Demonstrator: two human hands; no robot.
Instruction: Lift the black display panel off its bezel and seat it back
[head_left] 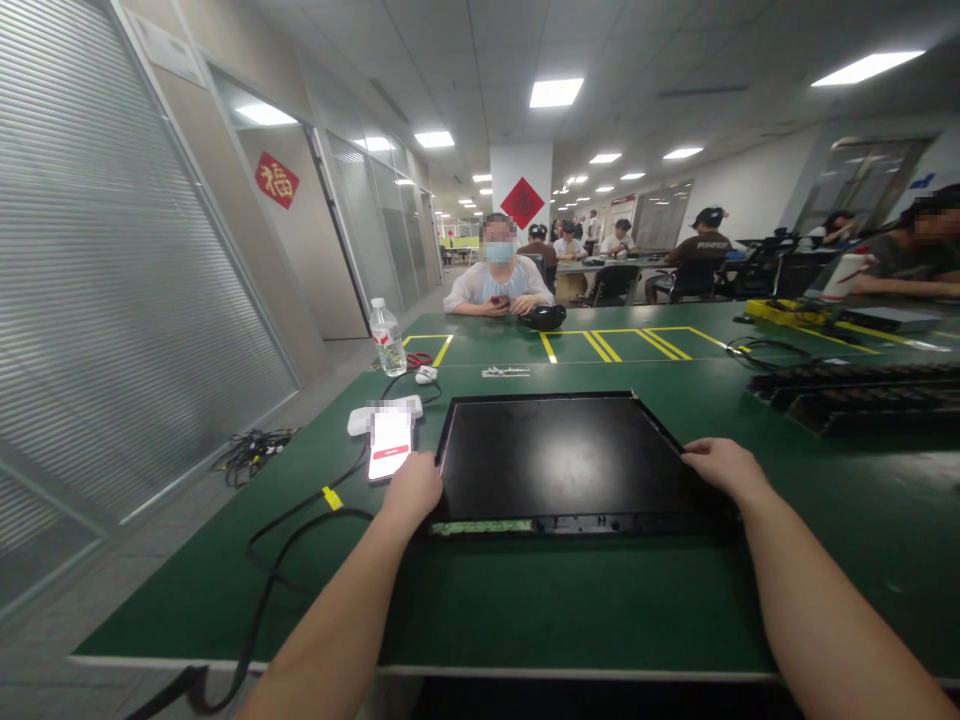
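The left forearm (330,610) and right forearm (832,580) slant forward, spread wide. The left hand (417,490) and right hand (726,466) grip opposite sides of a black panel (555,455) over the green table (570,610), likely to balance it, its green strip (480,526) along the near edge. Beyond, a masked person (501,280) sits.

Solid green table (600,600).
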